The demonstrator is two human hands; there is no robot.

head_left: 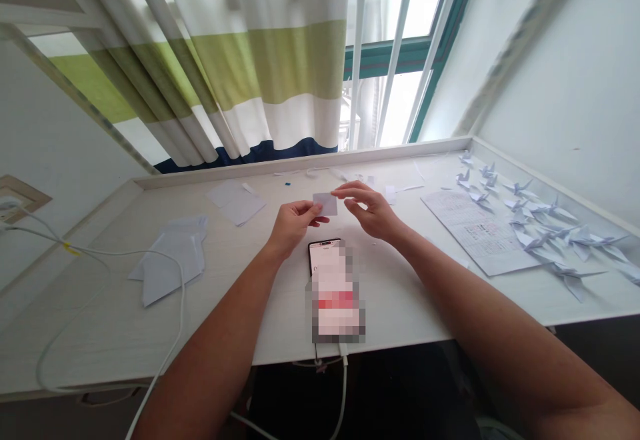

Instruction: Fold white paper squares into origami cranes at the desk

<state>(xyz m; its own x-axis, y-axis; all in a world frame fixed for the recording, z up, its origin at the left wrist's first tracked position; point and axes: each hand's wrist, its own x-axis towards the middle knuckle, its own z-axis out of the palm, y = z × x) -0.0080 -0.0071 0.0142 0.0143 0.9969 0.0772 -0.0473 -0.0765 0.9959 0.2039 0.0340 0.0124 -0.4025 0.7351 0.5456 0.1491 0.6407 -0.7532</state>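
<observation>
My left hand (295, 223) pinches a small folded square of white paper (326, 204) between its thumb and fingers, above the desk. My right hand (370, 207) is at the square's upper right corner. Its fingertips reach that corner, and its thumb stands apart from them. Whether the fingertips press on the paper or only hover beside it is hard to see. Below both hands, a phone (325, 263) lies on the white desk (230, 320), its screen partly blurred out.
Several folded paper cranes (570, 280) stand at the right, some on a written sheet (475, 233). Loose white paper (173, 260) lies to the left, with more sheets (237, 201) farther back. A white cable (183, 293) crosses the left side; another cable (344, 380) hangs from the phone.
</observation>
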